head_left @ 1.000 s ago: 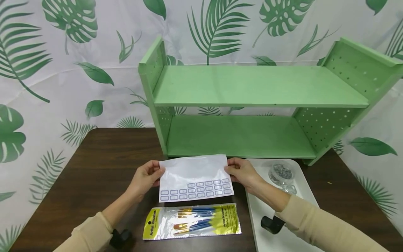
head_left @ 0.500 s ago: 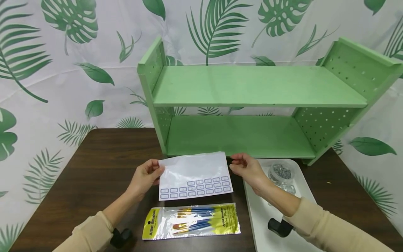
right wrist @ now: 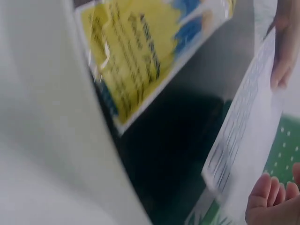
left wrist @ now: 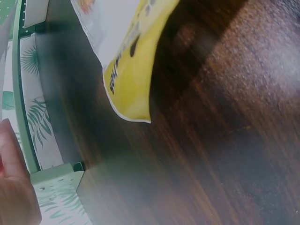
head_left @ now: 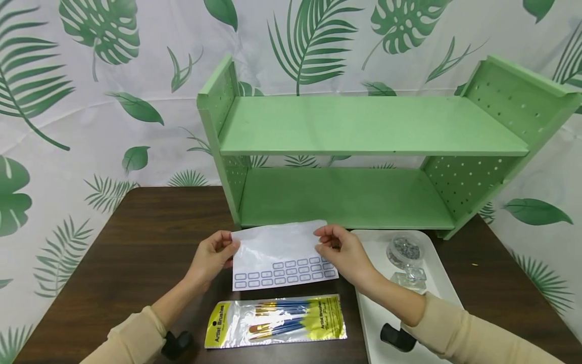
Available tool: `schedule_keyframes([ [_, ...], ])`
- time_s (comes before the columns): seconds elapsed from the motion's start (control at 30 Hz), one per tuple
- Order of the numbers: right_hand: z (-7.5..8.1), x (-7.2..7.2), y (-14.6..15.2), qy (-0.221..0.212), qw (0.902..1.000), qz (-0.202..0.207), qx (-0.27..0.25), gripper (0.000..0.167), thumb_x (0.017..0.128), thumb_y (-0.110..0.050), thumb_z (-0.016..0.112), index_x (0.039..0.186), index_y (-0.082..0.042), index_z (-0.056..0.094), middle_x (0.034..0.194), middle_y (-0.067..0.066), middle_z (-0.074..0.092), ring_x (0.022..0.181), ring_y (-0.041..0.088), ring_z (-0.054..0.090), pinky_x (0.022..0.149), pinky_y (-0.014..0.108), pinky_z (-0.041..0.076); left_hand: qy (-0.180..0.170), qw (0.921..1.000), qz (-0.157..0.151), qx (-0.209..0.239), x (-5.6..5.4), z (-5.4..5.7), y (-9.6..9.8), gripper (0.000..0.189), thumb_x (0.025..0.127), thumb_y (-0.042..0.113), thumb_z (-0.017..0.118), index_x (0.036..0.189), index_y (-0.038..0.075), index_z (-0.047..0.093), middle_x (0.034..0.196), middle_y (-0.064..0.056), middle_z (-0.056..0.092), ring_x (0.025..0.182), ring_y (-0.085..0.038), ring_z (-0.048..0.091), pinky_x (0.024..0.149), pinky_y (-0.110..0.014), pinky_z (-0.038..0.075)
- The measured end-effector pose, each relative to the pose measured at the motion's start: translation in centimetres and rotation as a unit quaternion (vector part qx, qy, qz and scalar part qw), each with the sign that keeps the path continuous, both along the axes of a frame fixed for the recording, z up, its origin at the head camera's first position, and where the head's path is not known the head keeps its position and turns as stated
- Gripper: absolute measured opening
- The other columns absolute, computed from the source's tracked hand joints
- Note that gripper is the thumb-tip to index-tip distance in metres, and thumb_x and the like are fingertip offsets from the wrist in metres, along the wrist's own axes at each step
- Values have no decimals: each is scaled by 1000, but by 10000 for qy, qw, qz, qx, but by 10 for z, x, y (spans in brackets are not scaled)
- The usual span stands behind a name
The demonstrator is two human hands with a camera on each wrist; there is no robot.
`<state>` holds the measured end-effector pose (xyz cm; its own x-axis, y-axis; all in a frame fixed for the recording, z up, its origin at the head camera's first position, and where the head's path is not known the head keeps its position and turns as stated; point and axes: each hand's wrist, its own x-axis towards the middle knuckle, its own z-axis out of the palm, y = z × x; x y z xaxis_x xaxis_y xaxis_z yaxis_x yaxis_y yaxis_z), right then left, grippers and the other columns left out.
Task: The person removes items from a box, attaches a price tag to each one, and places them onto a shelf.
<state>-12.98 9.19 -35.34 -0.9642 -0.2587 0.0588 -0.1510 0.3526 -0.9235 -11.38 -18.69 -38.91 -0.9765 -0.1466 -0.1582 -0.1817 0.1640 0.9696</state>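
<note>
A white label sheet (head_left: 277, 242), with rows of small blue-bordered labels along its lower part and a plain upper part, is held up over the table. My left hand (head_left: 212, 258) pinches its left edge between thumb and fingers. My right hand (head_left: 343, 253) is at the sheet's upper right, fingers loosely bent and thumb apart from them, overlapping the sheet in the head view. In the right wrist view, these fingers (right wrist: 269, 194) appear beside the sheet's plain side. Below the sheet lies a clear and yellow pack of artist brushes (head_left: 277, 321).
A green two-tier shelf (head_left: 373, 126) stands behind the sheet. On the right, a white tray (head_left: 377, 323) holds a round clear container of grey bits (head_left: 404, 250) and small clear glass-like pieces (head_left: 411, 278). Dark wooden table (head_left: 136, 242) surrounds these.
My right hand has let go of the sheet's right edge, moved off to the right, then come back left over its upper right part. The left hand keeps its pinch.
</note>
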Motion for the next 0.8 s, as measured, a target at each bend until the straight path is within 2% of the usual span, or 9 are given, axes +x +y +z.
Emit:
schedule_keyframes([
  [0.2, -4, 14, -13, -741, 9959, 397, -340, 22, 87, 1, 62, 107, 5, 58, 90, 10, 56, 79, 16, 53, 67, 20, 50, -7, 9999, 65, -81, 0, 2, 2, 15, 94, 5, 56, 106, -4, 54, 86, -4, 54, 69, -9, 55, 58, -21, 51],
  [0.47, -10, 31, -20, -1857, 9741, 786, -1018, 34, 88, -5, 61, 117, 7, 49, 88, 12, 61, 79, 19, 64, 73, 33, 56, 194, 9993, 274, -179, 2, 6, 4, 15, 94, 5, 55, 107, -3, 55, 87, -6, 56, 71, -10, 56, 59, -21, 52],
  [0.67, -14, 40, -25, -2225, 9608, 874, -1404, 48, 89, -10, 64, 129, 4, 41, 93, 13, 65, 89, 27, 67, 82, 41, 55, 358, 9983, 457, 70, 2, 9, 8, 15, 93, 3, 56, 107, -4, 56, 85, -5, 58, 68, -7, 57, 59, -21, 53],
  [0.8, -17, 46, -34, -2305, 9569, 675, -1632, 53, 89, -11, 64, 134, 1, 37, 100, 15, 63, 93, 27, 67, 86, 41, 53, 389, 9977, 511, 200, 2, 11, 11, 16, 93, 3, 56, 107, -5, 55, 85, -3, 57, 67, -6, 56, 60, -22, 53],
])
